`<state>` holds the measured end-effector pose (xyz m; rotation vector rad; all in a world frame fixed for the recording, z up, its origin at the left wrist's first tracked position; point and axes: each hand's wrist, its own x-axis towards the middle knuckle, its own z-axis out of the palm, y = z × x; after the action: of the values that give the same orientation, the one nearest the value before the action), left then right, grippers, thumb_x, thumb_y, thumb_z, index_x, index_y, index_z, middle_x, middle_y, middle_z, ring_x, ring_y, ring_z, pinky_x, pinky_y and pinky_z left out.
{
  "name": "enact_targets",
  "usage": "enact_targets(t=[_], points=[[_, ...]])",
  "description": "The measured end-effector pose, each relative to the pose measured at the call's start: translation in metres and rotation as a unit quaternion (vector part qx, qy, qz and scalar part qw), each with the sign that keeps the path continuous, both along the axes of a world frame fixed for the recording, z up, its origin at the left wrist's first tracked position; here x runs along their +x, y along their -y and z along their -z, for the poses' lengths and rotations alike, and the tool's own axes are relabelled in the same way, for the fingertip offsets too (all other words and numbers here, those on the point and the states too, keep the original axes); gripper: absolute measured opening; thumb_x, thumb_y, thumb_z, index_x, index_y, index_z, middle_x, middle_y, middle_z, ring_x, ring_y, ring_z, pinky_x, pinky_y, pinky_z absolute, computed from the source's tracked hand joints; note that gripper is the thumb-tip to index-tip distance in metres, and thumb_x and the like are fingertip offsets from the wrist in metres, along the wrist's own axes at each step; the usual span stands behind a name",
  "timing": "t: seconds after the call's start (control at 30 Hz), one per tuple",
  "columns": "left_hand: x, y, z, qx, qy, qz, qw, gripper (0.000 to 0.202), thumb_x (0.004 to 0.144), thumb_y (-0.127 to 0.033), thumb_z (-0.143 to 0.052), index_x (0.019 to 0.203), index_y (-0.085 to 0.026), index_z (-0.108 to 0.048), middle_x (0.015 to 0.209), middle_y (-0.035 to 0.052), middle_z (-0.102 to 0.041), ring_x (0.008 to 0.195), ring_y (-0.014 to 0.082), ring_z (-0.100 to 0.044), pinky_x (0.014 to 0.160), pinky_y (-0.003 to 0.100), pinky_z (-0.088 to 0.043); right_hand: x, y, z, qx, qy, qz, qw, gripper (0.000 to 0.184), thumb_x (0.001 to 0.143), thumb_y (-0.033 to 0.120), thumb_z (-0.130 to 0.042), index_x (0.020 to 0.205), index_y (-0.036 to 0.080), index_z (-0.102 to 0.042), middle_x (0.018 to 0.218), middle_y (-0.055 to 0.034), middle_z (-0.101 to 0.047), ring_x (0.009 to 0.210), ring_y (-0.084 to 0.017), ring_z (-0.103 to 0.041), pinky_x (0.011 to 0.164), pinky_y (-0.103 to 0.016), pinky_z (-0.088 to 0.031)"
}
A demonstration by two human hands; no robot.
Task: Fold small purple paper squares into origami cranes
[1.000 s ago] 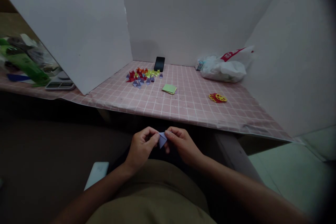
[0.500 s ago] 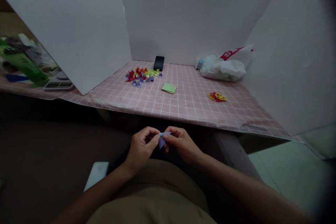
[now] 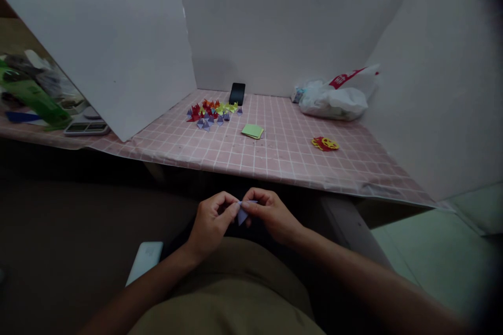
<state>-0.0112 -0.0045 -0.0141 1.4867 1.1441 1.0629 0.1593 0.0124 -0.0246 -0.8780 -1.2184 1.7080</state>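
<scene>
A small folded piece of lavender paper (image 3: 242, 215) is pinched between both hands above my lap, below the table's front edge. My left hand (image 3: 212, 221) grips its left side between thumb and fingers. On the other side, my right hand (image 3: 272, 214) presses it with the thumb on top, so part of the paper is hidden. One point of the paper hangs downward and another sticks out to the right. On the table, a cluster of small folded paper figures (image 3: 210, 110) in red, orange, yellow and lavender stands beside a stack of green paper squares (image 3: 252, 131).
A black phone (image 3: 237, 93) leans near the back panel. A white plastic bag (image 3: 334, 100) and red and yellow cut-out pieces (image 3: 325, 143) lie on the right. At the left are a scale (image 3: 86, 127) and a green package (image 3: 35, 97). A white device (image 3: 144, 261) lies beside me.
My right thumb has moved slightly left along the top of the lavender paper, toward my left fingers. The table things stay in place; the view has shifted slightly.
</scene>
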Motion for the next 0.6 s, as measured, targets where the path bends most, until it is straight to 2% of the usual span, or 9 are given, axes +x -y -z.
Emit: enact_targets(t=[0.23, 0.6], points=[[-0.0002, 0.0, -0.0016, -0.025, 0.046, 0.038, 0.998, 0.019, 0.088, -0.031, -0.059, 0.077, -0.015, -0.063, 0.064, -0.0012, -0.058, 0.061, 0.0114, -0.051, 0.058, 0.023, -0.041, 0.0001, 0.0015, -0.0002, -0.022, -0.024, -0.013, 0.999, 0.023, 0.077, 0.032, -0.075, 0.072, 0.015, -0.062, 0.062, 0.0007, -0.064, 0.053, -0.01, -0.057, 0.054, -0.022, -0.045], [-0.0006, -0.0001, 0.0027, 0.088, -0.051, 0.018, 0.995, 0.018, 0.089, -0.026, -0.057, 0.076, -0.016, -0.064, 0.069, 0.0002, -0.061, 0.064, 0.0128, -0.055, 0.061, 0.024, -0.042, -0.0014, 0.0038, -0.0021, -0.016, -0.024, -0.006, 1.0, 0.019, 0.077, 0.027, -0.073, 0.069, 0.014, -0.062, 0.058, 0.0017, -0.061, 0.051, -0.009, -0.056, 0.054, -0.022, -0.043]])
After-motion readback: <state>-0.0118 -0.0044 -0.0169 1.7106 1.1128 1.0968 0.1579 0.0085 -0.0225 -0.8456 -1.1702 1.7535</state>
